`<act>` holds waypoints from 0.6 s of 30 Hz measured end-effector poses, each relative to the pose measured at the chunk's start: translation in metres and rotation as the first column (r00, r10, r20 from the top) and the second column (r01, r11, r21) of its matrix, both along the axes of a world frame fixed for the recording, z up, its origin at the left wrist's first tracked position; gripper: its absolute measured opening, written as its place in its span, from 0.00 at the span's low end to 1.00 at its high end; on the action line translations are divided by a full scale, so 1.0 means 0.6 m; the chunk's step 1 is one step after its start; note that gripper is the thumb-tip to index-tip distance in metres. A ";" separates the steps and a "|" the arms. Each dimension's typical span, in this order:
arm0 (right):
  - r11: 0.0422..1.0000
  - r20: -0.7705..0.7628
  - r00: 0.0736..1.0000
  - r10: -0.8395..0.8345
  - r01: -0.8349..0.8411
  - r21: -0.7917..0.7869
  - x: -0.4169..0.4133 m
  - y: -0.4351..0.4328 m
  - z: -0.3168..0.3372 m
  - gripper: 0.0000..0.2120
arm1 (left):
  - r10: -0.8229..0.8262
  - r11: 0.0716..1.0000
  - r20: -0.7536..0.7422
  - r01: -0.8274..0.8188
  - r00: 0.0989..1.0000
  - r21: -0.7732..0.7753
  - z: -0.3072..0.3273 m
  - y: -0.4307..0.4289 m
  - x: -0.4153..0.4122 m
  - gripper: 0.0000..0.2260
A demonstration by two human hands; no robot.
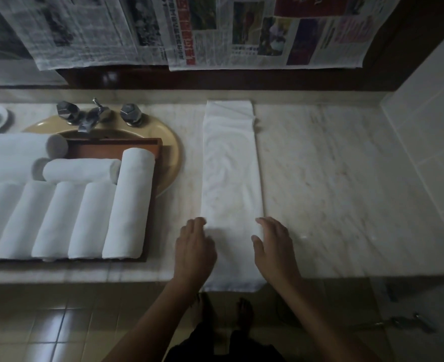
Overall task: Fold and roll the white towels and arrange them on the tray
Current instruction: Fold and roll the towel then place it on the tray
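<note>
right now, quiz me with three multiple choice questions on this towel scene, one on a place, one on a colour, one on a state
1. Where does the folded towel lie?
A. on the floor
B. on the counter, right of the sink
C. over the tap

2. What colour is the tray?
A. blue
B. white
C. reddish brown

3. How are the two hands?
A. both open at the towel's near end
B. both gripping a rolled towel
C. one turning a tap handle

Answers:
1 B: the towel lies as a long flat strip on the marble beside the basin, its near end hanging over the edge.
2 C: the bare wood between the rolls is reddish brown.
3 A: the left hand and right hand have relaxed fingers and hold nothing.
</note>
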State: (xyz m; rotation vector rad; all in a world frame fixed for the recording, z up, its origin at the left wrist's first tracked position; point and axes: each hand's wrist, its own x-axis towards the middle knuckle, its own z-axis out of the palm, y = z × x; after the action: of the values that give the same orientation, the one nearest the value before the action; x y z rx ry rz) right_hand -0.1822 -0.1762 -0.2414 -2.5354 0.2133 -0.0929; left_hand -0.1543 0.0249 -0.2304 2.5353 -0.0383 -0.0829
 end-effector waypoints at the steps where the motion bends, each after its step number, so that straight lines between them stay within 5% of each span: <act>1: 0.995 0.023 0.998 0.061 -0.059 -0.084 0.011 0.004 -0.008 0.22 | -0.078 0.997 0.063 0.077 0.995 0.023 -0.007 -0.016 0.001 0.16; 6: 0.881 -0.184 0.960 0.210 -0.268 -0.389 0.047 -0.003 -0.062 0.30 | -0.355 0.915 0.007 0.346 0.935 0.207 -0.076 -0.020 0.019 0.28; 11: 0.925 -0.125 0.992 0.026 -0.071 -0.372 0.045 -0.041 -0.065 0.32 | -0.282 0.924 0.020 0.266 0.959 0.275 -0.087 0.027 0.036 0.30; 18: 0.886 -0.118 0.971 0.206 -0.236 -0.398 0.102 0.015 -0.079 0.30 | -0.418 0.884 0.012 0.404 0.908 0.235 -0.091 -0.018 0.082 0.28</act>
State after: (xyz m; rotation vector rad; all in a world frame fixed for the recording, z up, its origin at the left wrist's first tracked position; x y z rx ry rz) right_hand -0.1213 -0.1669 -0.2887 -2.9669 -0.0820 0.0512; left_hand -0.1053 0.0142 -0.2852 2.7160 -0.6291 -0.1846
